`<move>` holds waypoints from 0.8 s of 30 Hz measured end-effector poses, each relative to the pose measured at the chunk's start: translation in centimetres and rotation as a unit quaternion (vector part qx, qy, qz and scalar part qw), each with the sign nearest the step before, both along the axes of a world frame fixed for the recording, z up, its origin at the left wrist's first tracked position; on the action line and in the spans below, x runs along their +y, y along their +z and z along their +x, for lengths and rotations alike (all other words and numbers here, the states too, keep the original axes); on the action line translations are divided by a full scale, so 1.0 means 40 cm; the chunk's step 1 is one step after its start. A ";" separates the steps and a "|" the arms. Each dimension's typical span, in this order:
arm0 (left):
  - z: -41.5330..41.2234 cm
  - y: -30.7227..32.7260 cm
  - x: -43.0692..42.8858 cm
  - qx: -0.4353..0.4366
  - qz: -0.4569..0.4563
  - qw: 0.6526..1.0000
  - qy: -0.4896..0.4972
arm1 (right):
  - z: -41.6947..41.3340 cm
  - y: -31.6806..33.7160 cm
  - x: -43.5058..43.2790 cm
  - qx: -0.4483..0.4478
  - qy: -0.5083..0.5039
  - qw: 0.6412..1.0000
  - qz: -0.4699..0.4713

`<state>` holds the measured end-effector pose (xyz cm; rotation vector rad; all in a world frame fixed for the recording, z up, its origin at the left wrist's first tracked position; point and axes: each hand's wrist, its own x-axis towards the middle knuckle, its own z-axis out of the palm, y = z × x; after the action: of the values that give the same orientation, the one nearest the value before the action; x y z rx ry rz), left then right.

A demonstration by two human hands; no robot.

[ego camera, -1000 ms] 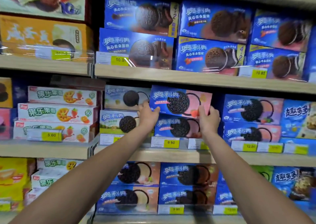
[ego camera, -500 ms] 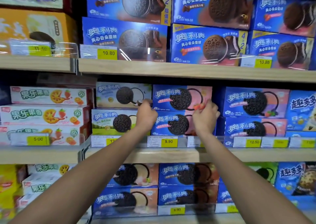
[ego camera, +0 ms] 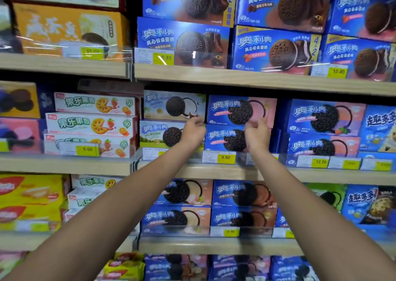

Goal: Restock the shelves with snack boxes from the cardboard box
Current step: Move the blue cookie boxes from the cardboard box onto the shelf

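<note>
i can see yellow price tags along the front edges: the 5.00 tag (ego camera: 87, 149) at left, the 9.90 tag (ego camera: 225, 157) in the middle, the 12.50 tag (ego camera: 320, 162) further right and the 10.80 tag (ego camera: 338, 71) a level up. a clear plastic strip (ego camera: 216, 60) streaked with glare stands beside the upper tags. yellow-and-red soft packets (ego camera: 124, 268) lie blurred at the bottom.
</note>
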<state>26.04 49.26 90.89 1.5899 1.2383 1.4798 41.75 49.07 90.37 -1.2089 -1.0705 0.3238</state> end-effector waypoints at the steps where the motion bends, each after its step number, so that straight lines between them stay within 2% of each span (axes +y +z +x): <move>1: -0.011 -0.004 -0.021 -0.005 0.004 1.000 0.000 | -0.022 -0.005 -0.017 0.018 0.035 0.999 0.012; 3: -0.045 -0.027 -0.066 -0.007 0.034 0.999 0.029 | -0.077 -0.023 -0.062 0.035 0.095 0.995 0.020; 6: -0.094 -0.081 -0.134 -0.037 0.085 0.992 0.090 | -0.166 -0.058 -0.129 0.045 0.133 0.990 0.023; 9: -0.168 -0.161 -0.218 -0.048 0.075 0.990 0.107 | -0.270 -0.134 -0.194 0.058 0.175 0.983 -0.001; 17: -0.403 -0.470 -0.378 -0.027 -0.074 0.992 0.097 | -0.475 -0.444 -0.327 0.026 0.247 0.954 -0.167; 21: -0.529 -0.708 -0.481 -0.016 -0.203 0.977 0.064 | -0.566 -0.672 -0.385 -0.033 0.257 0.926 -0.275; 24: -0.619 -0.932 -0.548 0.012 -0.299 0.952 0.060 | -0.624 -0.850 -0.445 -0.075 0.284 0.885 -0.360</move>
<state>1.28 27.33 53.61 1.1386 1.6270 1.0081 16.79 31.28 56.38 -1.5602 -1.5013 1.1823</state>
